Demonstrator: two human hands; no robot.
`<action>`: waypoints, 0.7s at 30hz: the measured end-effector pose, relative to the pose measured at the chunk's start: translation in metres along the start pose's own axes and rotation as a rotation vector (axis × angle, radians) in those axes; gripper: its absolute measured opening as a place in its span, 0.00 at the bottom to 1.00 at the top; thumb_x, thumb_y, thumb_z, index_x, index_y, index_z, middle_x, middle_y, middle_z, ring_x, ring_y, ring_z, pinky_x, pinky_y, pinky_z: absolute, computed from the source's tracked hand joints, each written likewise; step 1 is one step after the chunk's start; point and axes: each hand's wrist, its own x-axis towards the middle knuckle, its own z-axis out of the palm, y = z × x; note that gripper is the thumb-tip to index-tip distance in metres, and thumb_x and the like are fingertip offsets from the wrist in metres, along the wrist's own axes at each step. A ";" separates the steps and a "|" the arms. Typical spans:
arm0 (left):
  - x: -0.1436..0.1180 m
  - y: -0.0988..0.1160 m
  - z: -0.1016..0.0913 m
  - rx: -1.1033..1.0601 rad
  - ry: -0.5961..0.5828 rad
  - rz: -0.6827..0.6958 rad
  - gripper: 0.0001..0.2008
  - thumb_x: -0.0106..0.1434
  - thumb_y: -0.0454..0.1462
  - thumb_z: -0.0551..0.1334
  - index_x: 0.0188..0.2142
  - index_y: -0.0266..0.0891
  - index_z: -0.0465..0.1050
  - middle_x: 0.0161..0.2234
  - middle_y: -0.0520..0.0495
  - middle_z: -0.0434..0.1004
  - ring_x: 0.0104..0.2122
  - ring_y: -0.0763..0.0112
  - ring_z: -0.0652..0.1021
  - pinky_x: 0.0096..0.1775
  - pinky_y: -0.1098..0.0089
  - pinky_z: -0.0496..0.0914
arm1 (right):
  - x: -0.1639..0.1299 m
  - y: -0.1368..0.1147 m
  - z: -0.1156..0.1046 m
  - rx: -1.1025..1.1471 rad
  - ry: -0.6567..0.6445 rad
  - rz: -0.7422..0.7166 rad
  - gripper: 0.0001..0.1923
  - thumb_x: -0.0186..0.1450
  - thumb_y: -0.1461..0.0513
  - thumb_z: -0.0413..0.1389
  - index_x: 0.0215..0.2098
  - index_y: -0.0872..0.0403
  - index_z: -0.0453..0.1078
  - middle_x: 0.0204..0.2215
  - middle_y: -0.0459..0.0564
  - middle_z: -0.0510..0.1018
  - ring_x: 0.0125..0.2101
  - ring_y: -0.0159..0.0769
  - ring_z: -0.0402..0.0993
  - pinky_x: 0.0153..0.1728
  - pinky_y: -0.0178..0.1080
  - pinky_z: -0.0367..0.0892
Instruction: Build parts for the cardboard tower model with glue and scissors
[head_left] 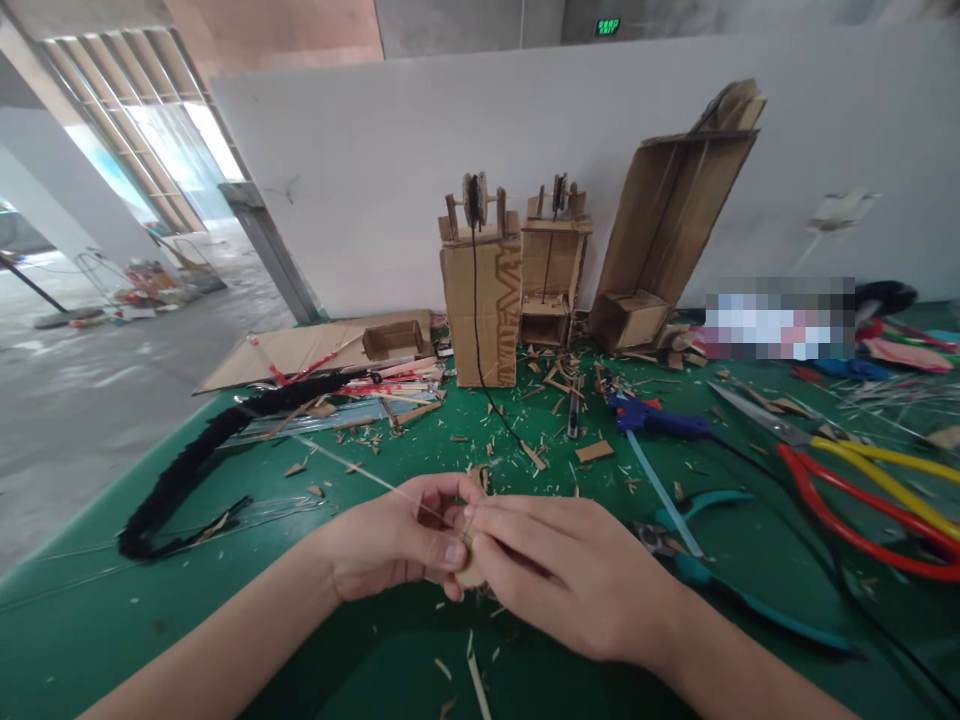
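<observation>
Left hand (401,545) and right hand (559,580) pinch small cardboard piece (471,575) with thin stick (360,470), near front tabletop edge. Risk: stick snaps under tight fingers; piece slips into scraps.

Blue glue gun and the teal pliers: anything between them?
Head view: a clear glue stick slants from the blue glue gun toward the teal pliers, over green table and scraps.

1. The left hand (390,545) and right hand (559,580) meet near the table's (112,610) front edge, pinching a thin stick (360,472) that runs back-left.
2. Pliers (697,560) lie just right of the hands.
3. A glue gun (656,420) lies behind the pliers.
4. Scissors (862,480) lie far right.
5. Cardboard towers (480,300) stand at the back, against the wall.
</observation>
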 end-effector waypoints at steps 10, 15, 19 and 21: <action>0.001 0.002 -0.004 -0.001 0.059 -0.009 0.16 0.49 0.29 0.69 0.38 0.35 0.74 0.26 0.49 0.76 0.25 0.74 0.77 0.29 0.73 0.75 | -0.004 0.007 -0.008 0.007 -0.044 0.097 0.16 0.63 0.70 0.47 0.47 0.62 0.67 0.46 0.59 0.72 0.50 0.44 0.63 0.50 0.47 0.64; 0.002 -0.001 -0.005 0.015 0.046 -0.026 0.15 0.50 0.29 0.69 0.39 0.36 0.73 0.26 0.49 0.77 0.24 0.74 0.77 0.29 0.72 0.75 | -0.003 0.011 -0.009 0.066 -0.128 0.107 0.15 0.66 0.69 0.45 0.48 0.60 0.67 0.46 0.56 0.72 0.49 0.41 0.62 0.52 0.45 0.62; 0.004 -0.004 -0.003 0.019 0.062 0.003 0.13 0.50 0.30 0.69 0.36 0.37 0.73 0.26 0.49 0.77 0.25 0.74 0.78 0.29 0.73 0.75 | -0.004 0.012 -0.006 0.058 -0.122 0.145 0.12 0.66 0.68 0.46 0.44 0.58 0.69 0.41 0.55 0.72 0.41 0.39 0.62 0.43 0.43 0.65; 0.004 -0.004 -0.001 0.029 0.071 0.010 0.11 0.51 0.31 0.69 0.35 0.36 0.73 0.26 0.49 0.76 0.25 0.75 0.77 0.28 0.74 0.75 | -0.005 0.012 -0.007 0.049 -0.116 0.155 0.12 0.66 0.68 0.46 0.44 0.58 0.69 0.40 0.55 0.71 0.40 0.40 0.61 0.42 0.43 0.64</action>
